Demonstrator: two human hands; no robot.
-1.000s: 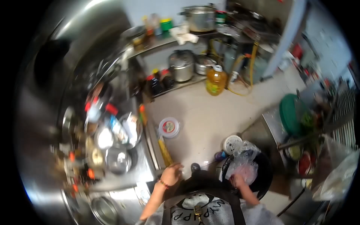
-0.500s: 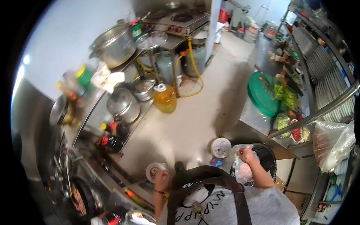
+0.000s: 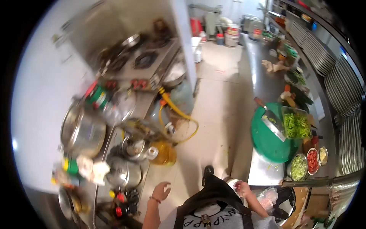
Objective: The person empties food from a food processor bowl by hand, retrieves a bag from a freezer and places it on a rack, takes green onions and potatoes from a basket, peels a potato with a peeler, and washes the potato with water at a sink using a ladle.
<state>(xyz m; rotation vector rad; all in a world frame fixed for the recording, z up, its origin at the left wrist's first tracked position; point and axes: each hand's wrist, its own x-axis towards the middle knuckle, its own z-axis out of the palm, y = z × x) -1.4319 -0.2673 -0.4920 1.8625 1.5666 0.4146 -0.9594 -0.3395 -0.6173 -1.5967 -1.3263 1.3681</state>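
Observation:
My left hand [image 3: 161, 191] hangs over the floor at the lower middle, fingers loosely curled and apart, with nothing in it. My right hand [image 3: 243, 189] is at the lower right, its fingers loosely bent and slightly blurred; I see nothing held in it. In the view it overlaps a white tub [image 3: 232, 183] on the floor; whether they touch, I cannot tell. To its right, a clear plastic bag with something pink [image 3: 268, 199] lies in the black-lined bin [image 3: 288, 196].
Along the right counter lie a green round cutting board [image 3: 267, 143], a cleaver [image 3: 273, 126], a box of chopped greens [image 3: 297, 126] and bowls of chopped red [image 3: 312, 161] and pale green [image 3: 298, 168] pieces. Pots, a stove [image 3: 146, 65] and an oil jug [image 3: 164, 152] stand left of the tiled aisle.
The view has shifted forward along the aisle. My right hand has let go of the plastic bag, which now lies in the bin. My left hand has left the round white container.

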